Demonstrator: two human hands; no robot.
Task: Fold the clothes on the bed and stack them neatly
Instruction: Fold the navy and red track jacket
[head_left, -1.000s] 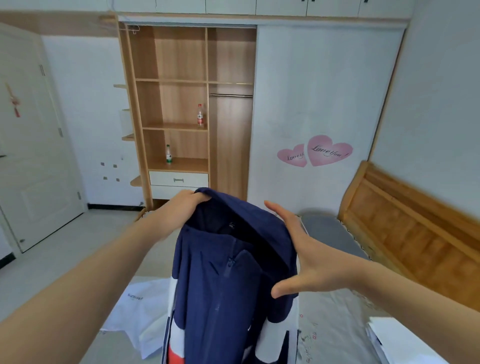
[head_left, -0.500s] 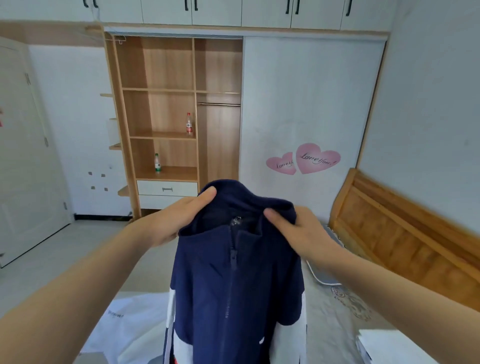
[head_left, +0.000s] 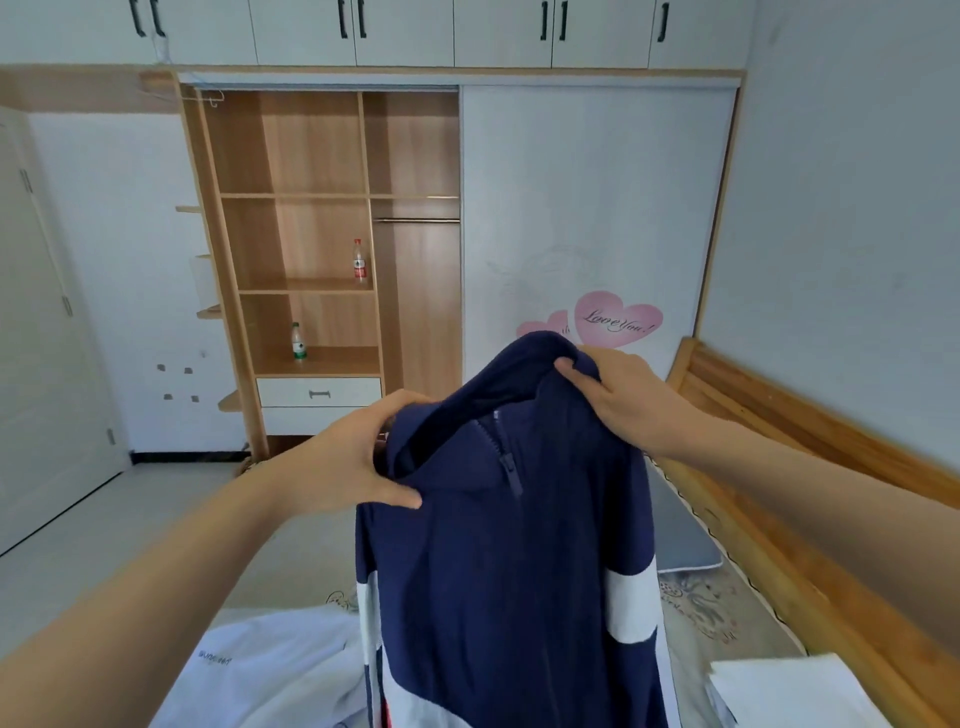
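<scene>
I am holding a navy jacket (head_left: 498, 561) up in front of me, above the bed (head_left: 727, 613), so that it is hanging down with its zipped front facing me. My left hand (head_left: 345, 460) is gripping the jacket at the left side of its collar, with my thumb lying across the front of the fabric and my fingers curled in behind it. My right hand (head_left: 621, 402) is pinching the top of the collar on the right side, fingers curled over the edge, and is sitting a little higher than the left one. The jacket is showing white bands across both sleeves and a bit of red near its lower edge, where it is running out of view. Below it on the left, a white garment (head_left: 270, 670) with a small printed logo is lying loosely spread on the bed. At the lower right, a folded white garment (head_left: 789, 691) is lying near the wooden bed frame (head_left: 810, 452). Beyond the bed, an open wardrobe (head_left: 311, 234) is standing against the wall with two bottles on its shelves, one with a red label (head_left: 359, 261) and one with a green label (head_left: 298, 341) on the shelf below. Two pink heart stickers (head_left: 618, 318) are showing on the sliding door just behind the jacket's collar.
</scene>
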